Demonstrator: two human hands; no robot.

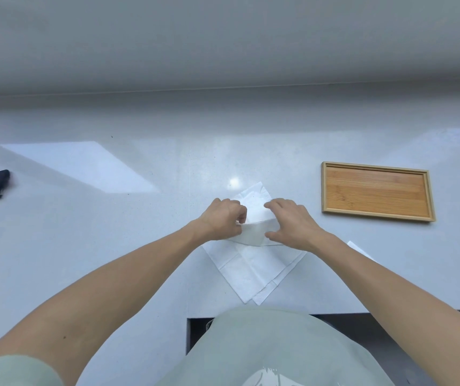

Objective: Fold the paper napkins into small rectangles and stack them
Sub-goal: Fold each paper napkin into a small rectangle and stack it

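Left hand (224, 218) pinches napkin (253, 232) fold; right hand (290, 222) spread, fingers steadying. Align edges, then crease toward 12 o'clock; tray (324, 188) at 3 waits.

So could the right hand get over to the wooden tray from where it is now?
Probably yes. The right hand is on the napkin, and only bare counter lies between it and the wooden tray.

We see a person in a pale sage-green short-sleeved top (273, 349) of soft, smooth cloth. Its left sleeve (14, 370) ends well up the arm from the left hand (223, 218), so both forearms are bare. We see no rings or watch near the right hand (290, 222).
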